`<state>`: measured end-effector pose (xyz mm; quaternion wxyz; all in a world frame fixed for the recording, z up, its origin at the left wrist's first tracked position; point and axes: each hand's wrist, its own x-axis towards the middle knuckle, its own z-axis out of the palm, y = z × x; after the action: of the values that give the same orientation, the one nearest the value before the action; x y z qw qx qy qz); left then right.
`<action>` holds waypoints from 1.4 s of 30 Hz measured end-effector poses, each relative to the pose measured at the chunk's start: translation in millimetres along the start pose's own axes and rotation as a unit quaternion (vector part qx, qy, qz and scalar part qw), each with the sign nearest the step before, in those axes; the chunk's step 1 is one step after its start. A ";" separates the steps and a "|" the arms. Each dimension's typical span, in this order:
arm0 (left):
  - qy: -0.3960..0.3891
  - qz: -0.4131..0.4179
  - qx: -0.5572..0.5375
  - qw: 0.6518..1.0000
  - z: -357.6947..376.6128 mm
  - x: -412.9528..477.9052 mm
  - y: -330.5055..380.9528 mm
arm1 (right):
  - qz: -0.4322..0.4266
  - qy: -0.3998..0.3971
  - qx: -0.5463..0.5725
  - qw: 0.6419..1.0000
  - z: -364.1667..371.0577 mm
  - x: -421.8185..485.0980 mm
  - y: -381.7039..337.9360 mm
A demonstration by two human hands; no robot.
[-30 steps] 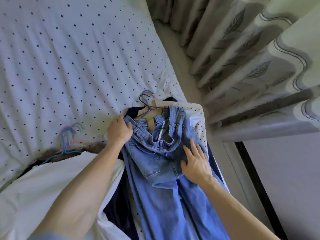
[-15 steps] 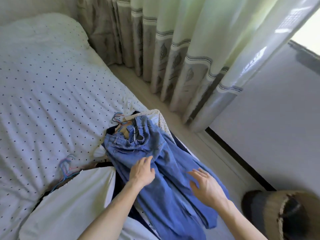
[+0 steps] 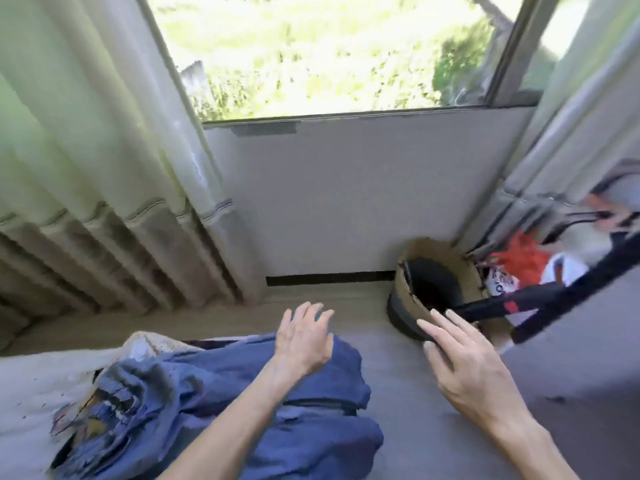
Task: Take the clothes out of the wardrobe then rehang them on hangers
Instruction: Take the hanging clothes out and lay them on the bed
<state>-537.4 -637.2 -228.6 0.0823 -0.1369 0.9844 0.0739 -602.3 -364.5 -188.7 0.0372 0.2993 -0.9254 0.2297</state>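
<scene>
Blue jeans (image 3: 214, 403) lie crumpled on the edge of the bed at the lower left, over other garments. My left hand (image 3: 304, 337) hovers above the far end of the jeans with fingers spread, holding nothing. My right hand (image 3: 464, 358) is off the bed to the right, fingers straight and empty, above the floor near a woven basket (image 3: 412, 282). No hanger is visible in this blurred view.
The white dotted bedsheet (image 3: 31, 382) shows at the lower left. Curtains (image 3: 104, 168) hang at left, a window (image 3: 329, 53) lies ahead. Dark garments or straps (image 3: 561, 292) and red and white items (image 3: 519, 261) crowd the right side behind the basket.
My view has swung right from the bed toward the window and basket. Both hands have lifted off the jeans and moved right; the jeans stay on the bed.
</scene>
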 end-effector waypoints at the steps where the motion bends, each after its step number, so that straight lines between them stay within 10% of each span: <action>1: 0.005 0.032 0.007 0.999 -6.3 6.2 24.8 | 0.028 0.023 0.001 0.999 -16.6 -13.8 13.4; 11: 0.085 0.382 -0.033 0.920 -64.2 -3.6 349.1 | 0.269 0.247 -0.070 0.928 -186.9 -196.7 143.0; 20: 0.056 0.529 -0.082 0.843 -81.0 -39.6 557.1 | 0.389 0.358 -0.133 0.839 -290.7 -301.5 204.5; 42: -0.249 0.599 -0.152 0.745 -5.0 -25.0 931.6 | 0.537 0.401 -0.504 0.545 -475.4 -384.9 425.1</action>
<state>-776.9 254.9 -104.5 0.2410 0.4937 0.7842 0.2885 -562.8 358.9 -15.5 0.4191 -0.4449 -0.7656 -0.2008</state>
